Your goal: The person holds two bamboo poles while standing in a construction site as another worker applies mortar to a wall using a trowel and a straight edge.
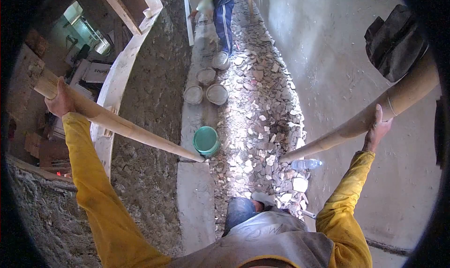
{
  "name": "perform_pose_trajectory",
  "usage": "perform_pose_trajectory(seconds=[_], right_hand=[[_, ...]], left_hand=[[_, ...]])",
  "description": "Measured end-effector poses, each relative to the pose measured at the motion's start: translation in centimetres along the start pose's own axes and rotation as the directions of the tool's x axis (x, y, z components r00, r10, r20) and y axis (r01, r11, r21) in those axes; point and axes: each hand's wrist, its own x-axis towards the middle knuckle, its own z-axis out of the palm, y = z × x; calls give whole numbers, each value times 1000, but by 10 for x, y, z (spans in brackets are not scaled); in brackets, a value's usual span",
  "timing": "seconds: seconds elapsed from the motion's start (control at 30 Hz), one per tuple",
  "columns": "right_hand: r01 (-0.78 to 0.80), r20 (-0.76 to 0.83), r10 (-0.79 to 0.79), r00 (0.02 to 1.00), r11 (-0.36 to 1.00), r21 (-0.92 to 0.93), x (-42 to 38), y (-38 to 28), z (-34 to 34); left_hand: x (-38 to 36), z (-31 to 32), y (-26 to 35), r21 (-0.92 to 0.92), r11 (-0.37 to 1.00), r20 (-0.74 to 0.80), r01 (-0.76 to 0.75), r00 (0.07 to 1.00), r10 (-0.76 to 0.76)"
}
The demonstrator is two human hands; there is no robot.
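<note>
My left hand [61, 99] is wrapped round the upper part of a bamboo pole [136, 130] at the left. That pole slants down to the concrete strip, its foot close to a green bucket [206, 140]. At the right, my right hand [378, 128] grips a second, thicker bamboo pole [344, 122], thumb along its near side and the other fingers partly hidden. The foot of this pole meets the rubble beside a clear plastic bottle [306, 164]. A dark cloth or bag [397, 44] is by its upper end.
Ahead, several buckets [217, 94] filled with grey material stand on the concrete strip [194, 188]. A person [223, 19] in striped trousers is behind them. Broken rubble [253, 127] covers the floor between a rough wall [152, 66] and a smooth plastered wall [337, 57]. Wooden boards [119, 76] edge the left.
</note>
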Motion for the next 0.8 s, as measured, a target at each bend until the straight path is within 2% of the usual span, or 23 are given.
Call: perform_pose_trajectory(seconds=[0.1,0.2,0.27,0.4,0.5,0.57,0.6,0.67,0.7,0.77,0.8], right_hand=[[-13,1,13,1000,1000,-6,0,-2,0],[-12,3,12,1000,1000,-1,0,-2,0],[-11,1,11,1000,1000,0,0,-2,1],[5,-4,-5,1000,1000,0,-2,-5,2],[4,0,-4,1000,1000,13,-1,-4,1],[2,0,-2,1000,1000,7,-1,-2,1],[6,-1,-6,1000,1000,1,0,-1,1],[11,-2,-11,1000,1000,-5,0,0,0],[-2,-4,2,1000,1000,-3,-1,-1,0],[-15,-4,15,1000,1000,0,-1,-1,0],[-11,-11,11,1000,1000,-8,-1,-1,1]], left_hand=[[6,2,-12,33,999,4,1,1000,-1],[4,2,-9,-61,998,33,12,999,-10],[-1,-1,6,51,998,22,28,999,-29],[6,2,-10,37,999,-26,-9,1000,10],[4,3,-9,0,1000,-7,27,1000,-27],[9,6,-17,-132,991,-3,-8,1000,7],[11,5,-21,-132,991,-4,-8,1000,7],[4,1,-7,78,996,-41,-52,998,55],[2,1,-4,79,996,-41,-51,998,54],[1,3,-2,-46,998,-12,53,998,-54],[3,3,-5,-44,998,-14,54,998,-55]])
